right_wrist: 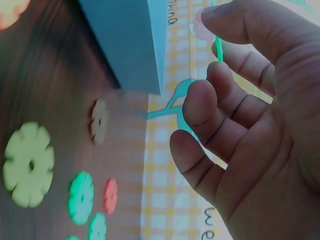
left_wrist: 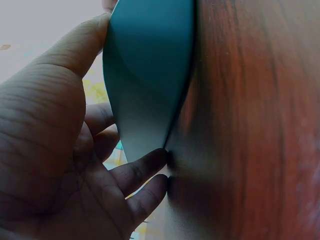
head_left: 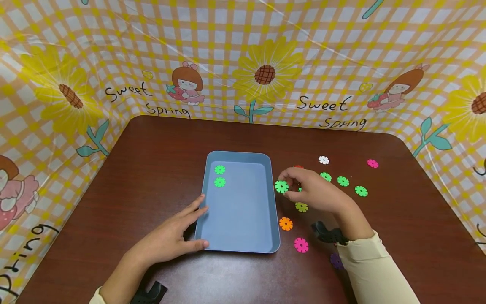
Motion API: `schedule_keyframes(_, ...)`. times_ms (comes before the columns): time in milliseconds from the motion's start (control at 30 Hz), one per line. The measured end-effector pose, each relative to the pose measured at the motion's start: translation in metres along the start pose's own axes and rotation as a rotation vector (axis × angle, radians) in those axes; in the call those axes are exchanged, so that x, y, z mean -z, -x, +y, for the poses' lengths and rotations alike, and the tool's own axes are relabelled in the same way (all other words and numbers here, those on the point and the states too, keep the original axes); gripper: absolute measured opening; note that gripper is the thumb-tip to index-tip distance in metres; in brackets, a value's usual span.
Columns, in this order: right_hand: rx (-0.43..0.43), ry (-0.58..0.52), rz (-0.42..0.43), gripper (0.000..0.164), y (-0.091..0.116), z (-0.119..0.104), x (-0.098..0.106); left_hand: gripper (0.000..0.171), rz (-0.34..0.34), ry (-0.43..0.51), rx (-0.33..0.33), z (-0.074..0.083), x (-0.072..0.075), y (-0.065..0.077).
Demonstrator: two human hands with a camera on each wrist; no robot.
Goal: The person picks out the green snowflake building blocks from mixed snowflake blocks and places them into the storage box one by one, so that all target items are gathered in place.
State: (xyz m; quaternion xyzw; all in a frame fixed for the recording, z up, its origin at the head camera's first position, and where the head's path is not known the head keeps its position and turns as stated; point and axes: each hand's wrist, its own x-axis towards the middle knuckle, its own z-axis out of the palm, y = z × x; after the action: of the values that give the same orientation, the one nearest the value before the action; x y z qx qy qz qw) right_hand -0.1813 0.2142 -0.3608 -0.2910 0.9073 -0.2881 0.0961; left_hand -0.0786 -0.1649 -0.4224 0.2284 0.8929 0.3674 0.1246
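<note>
A blue-grey tray sits on the brown table. Two green notched plastic discs lie in its far left corner, one disc behind the other disc. My left hand, fingers spread, touches the tray's left side; in the left wrist view its thumb rests at the rim of the tray wall. Just beyond the tray's right rim, my right hand pinches a green disc between thumb and finger. The right wrist view shows that green disc edge-on, above the table.
Loose discs lie to the right of the tray: yellow, orange, pink, purple, white and several green. The right hand partly covers a red disc. A checked cloth hangs around the table.
</note>
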Motion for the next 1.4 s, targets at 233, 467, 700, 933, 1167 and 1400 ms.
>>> schedule_keyframes(233, 0.028, -0.033, -0.009, 0.025, -0.019, -0.01, -0.004, 0.086, 0.004, -0.007, -0.005, 0.0, 0.0, 0.001)
schedule_keyframes(467, 0.07, -0.049, -0.009, 0.027, -0.037, -0.019, -0.011, 0.085, 0.007, -0.008, 0.001, -0.001, 0.001, 0.001)
schedule_keyframes(700, 0.123, -0.073, -0.014, 0.025, -0.053, -0.029, -0.02, 0.087, 0.01, -0.016, -0.006, -0.002, 0.001, 0.001)
schedule_keyframes(933, 0.108, -0.09, -0.05, 0.023, -0.066, -0.037, -0.03, 0.089, 0.014, -0.026, -0.015, -0.003, 0.0, 0.0)
schedule_keyframes(1167, 0.129, -0.083, -0.077, 0.024, -0.08, -0.039, -0.044, 0.085, 0.014, -0.005, -0.02, -0.003, -0.002, -0.001)
schedule_keyframes(1400, 0.179, -0.061, -0.085, 0.023, -0.091, -0.046, -0.055, 0.085, 0.008, -0.001, -0.017, -0.002, -0.001, -0.002)
